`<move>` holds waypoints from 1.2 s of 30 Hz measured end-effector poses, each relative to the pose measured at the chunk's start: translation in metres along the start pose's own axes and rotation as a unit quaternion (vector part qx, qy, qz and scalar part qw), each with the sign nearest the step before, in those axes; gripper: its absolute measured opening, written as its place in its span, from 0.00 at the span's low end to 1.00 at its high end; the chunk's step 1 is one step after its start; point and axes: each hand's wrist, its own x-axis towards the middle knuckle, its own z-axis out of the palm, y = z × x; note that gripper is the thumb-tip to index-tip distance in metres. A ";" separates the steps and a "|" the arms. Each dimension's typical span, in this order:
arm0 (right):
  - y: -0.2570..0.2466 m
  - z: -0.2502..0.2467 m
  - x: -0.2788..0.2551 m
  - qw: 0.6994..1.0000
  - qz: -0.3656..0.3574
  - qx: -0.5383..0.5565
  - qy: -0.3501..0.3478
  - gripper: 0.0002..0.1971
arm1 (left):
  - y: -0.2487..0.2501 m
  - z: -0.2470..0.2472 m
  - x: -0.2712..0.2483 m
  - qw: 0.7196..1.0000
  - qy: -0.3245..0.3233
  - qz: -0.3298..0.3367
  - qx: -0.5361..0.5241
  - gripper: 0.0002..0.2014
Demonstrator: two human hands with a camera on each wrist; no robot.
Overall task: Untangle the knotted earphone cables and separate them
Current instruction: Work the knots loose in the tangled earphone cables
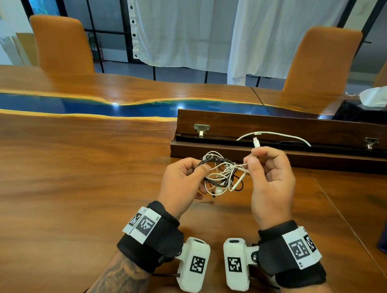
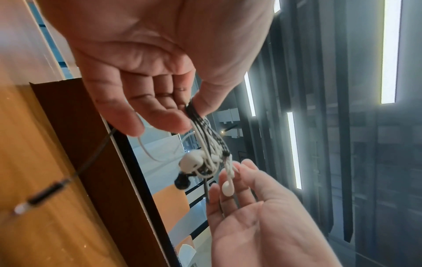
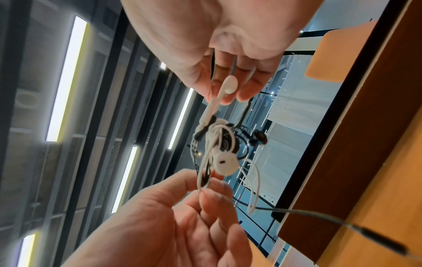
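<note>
1. Left hand [image 1: 183, 182]: raised above the desk [image 1: 72, 184], palm turned inward. Thumb and forefinger pinch a bunch of black and white strands at the left side of the tangle [image 1: 222, 175]; the other fingers are curled loosely beneath.
2. Right hand [image 1: 270, 173]: raised at the same height, just right of the tangle. Thumb and fingers pinch a white earbud stem [image 3: 214, 103]; the white earbud [image 3: 230, 84] lies against the fingertips.
3. A white connector [image 1: 256, 142] stands up out of the top of the right hand's grip in the head view.
4. Tangle: black and white earphone cables knotted together, hanging between the two hands, off the desk surface. A second white earbud [image 2: 191, 160] and a black earbud [image 2: 182, 180] dangle from its underside.
5. A black cable runs from the tangle down to a black jack plug [image 2: 43, 195] near the desk; whether it touches is unclear.
6. Behind the hands: a long dark wooden box [image 1: 279, 129], lid open, with a white charging cable [image 1: 277, 135] arching from it.
7. Far side of desk: two orange chairs [image 1: 62, 45]; tissue box [image 1: 372, 98] at right.
</note>
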 end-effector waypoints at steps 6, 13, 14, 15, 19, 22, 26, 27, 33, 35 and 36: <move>0.002 -0.002 0.003 0.998 -0.017 -0.001 0.061 0.15 | -0.002 -0.003 0.002 1.000 0.004 -0.016 -0.012 0.08; 0.001 -0.003 0.005 0.997 0.001 0.051 0.062 0.13 | -0.005 -0.009 0.008 0.998 0.005 -0.052 -0.022 0.09; 0.000 -0.003 0.004 0.998 0.001 0.044 0.035 0.12 | -0.004 -0.008 0.007 0.997 -0.010 -0.057 -0.043 0.08; -0.002 -0.003 0.002 0.999 0.001 0.034 0.004 0.11 | -0.003 -0.008 0.006 0.996 -0.025 -0.059 -0.069 0.07; -0.004 -0.001 -0.002 0.992 0.002 -0.026 -0.127 0.11 | 0.003 -0.007 0.002 0.989 -0.068 -0.039 -0.127 0.07; -0.003 0.000 -0.005 0.983 0.026 -0.032 -0.180 0.11 | 0.004 -0.006 0.000 0.985 -0.089 -0.034 -0.147 0.09; 0.000 -0.002 -0.004 0.978 0.060 -0.037 -0.197 0.10 | 0.004 -0.005 -0.001 0.983 -0.105 -0.028 -0.149 0.09; 0.000 -0.002 -0.004 0.976 0.067 -0.034 -0.203 0.09 | 0.004 -0.005 -0.001 0.983 -0.106 -0.027 -0.149 0.10; 0.001 0.000 -0.006 0.963 0.106 -0.054 -0.242 0.11 | 0.004 -0.005 -0.001 0.984 -0.114 -0.017 -0.135 0.11; 0.000 -0.001 -0.005 0.963 0.095 -0.067 -0.242 0.06 | 0.002 -0.004 -0.002 0.985 -0.127 -0.009 -0.116 0.11; 0.000 -0.002 -0.004 0.964 0.091 -0.069 -0.240 0.04 | 0.002 -0.004 -0.002 0.986 -0.136 0.000 -0.100 0.13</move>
